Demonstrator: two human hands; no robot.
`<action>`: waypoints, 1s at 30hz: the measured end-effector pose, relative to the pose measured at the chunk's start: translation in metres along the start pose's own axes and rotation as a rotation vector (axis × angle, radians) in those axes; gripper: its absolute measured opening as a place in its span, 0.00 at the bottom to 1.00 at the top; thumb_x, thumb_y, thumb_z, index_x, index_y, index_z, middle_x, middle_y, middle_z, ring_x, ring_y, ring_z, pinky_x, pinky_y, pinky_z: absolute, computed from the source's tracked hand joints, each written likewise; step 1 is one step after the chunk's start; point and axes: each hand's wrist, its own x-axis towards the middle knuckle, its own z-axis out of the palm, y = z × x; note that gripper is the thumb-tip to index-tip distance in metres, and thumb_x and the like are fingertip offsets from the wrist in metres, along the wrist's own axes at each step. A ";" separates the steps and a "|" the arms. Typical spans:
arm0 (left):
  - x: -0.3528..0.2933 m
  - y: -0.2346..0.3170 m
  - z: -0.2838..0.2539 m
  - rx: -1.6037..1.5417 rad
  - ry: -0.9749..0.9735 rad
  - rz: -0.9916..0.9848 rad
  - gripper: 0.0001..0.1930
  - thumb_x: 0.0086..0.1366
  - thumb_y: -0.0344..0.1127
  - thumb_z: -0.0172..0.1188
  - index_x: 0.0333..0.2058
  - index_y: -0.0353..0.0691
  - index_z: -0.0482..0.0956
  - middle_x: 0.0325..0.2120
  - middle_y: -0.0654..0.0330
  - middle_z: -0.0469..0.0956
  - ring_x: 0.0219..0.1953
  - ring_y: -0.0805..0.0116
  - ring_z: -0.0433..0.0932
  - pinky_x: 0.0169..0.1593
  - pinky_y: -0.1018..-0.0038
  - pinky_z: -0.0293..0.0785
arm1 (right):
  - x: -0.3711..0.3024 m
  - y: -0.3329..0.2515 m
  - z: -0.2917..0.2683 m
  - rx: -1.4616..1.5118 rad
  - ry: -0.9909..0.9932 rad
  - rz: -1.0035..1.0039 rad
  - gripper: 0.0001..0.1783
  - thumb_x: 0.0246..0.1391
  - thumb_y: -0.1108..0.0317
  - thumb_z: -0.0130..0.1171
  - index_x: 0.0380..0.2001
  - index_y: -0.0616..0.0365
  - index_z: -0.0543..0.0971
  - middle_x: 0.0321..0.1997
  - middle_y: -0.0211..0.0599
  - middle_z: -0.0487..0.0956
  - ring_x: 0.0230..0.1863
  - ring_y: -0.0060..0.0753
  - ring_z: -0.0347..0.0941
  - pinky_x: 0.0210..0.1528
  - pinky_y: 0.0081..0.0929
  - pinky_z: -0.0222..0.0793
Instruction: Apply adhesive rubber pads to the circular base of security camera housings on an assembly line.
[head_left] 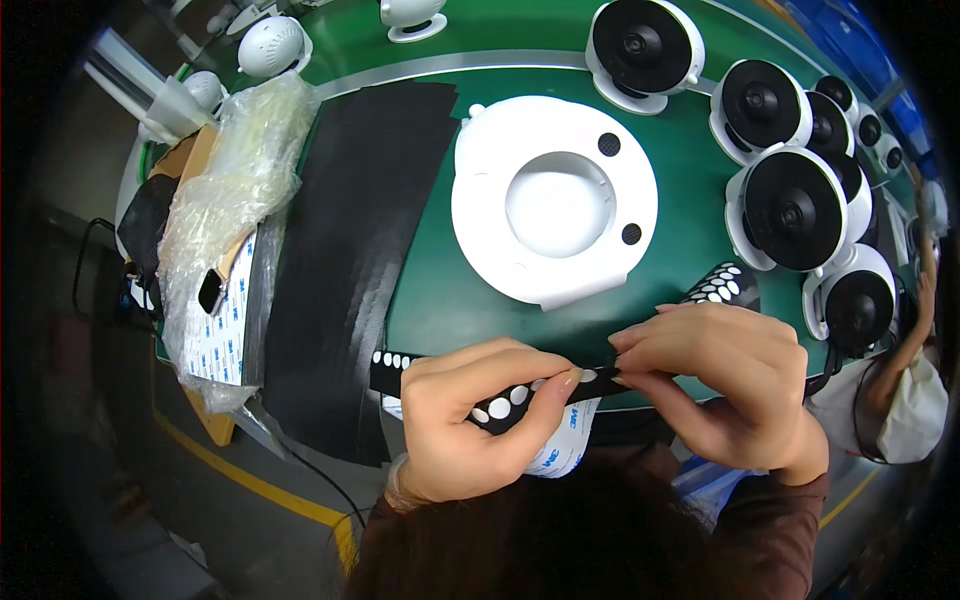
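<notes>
The view looks down from the person's head across a green table [432, 305], close over the left hand [455, 445] and right hand [725, 370], with hair [560, 535] edging into the bottom. The wide lens bends straight edges; how far below the dim floor [240, 550] lies is hard to judge.

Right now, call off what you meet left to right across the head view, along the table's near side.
Plastic wrap → black sheet → left hand → right hand → nearest black-faced device.
</notes>
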 end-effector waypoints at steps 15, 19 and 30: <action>-0.001 0.003 -0.001 -0.020 0.038 -0.036 0.03 0.45 0.20 0.60 0.23 0.31 0.77 0.17 0.58 0.76 0.18 0.77 0.74 0.22 0.85 0.66 | -0.005 -0.003 0.011 -0.163 0.069 -0.127 0.11 0.33 0.76 0.59 0.26 0.65 0.76 0.30 0.43 0.78 0.31 0.39 0.77 0.34 0.31 0.75; 0.001 -0.001 0.000 -0.048 0.025 -0.047 0.03 0.45 0.20 0.60 0.22 0.31 0.77 0.16 0.58 0.76 0.17 0.78 0.73 0.21 0.86 0.64 | -0.004 -0.001 0.009 -0.160 0.051 -0.118 0.12 0.32 0.76 0.59 0.26 0.65 0.76 0.30 0.43 0.78 0.31 0.39 0.77 0.34 0.31 0.75; -0.003 0.002 0.004 -0.016 0.069 -0.113 0.03 0.44 0.21 0.61 0.20 0.32 0.76 0.14 0.61 0.74 0.15 0.80 0.69 0.19 0.85 0.61 | -0.004 -0.002 0.009 -0.141 0.032 -0.095 0.14 0.30 0.75 0.60 0.27 0.64 0.76 0.29 0.42 0.77 0.26 0.37 0.75 0.30 0.27 0.74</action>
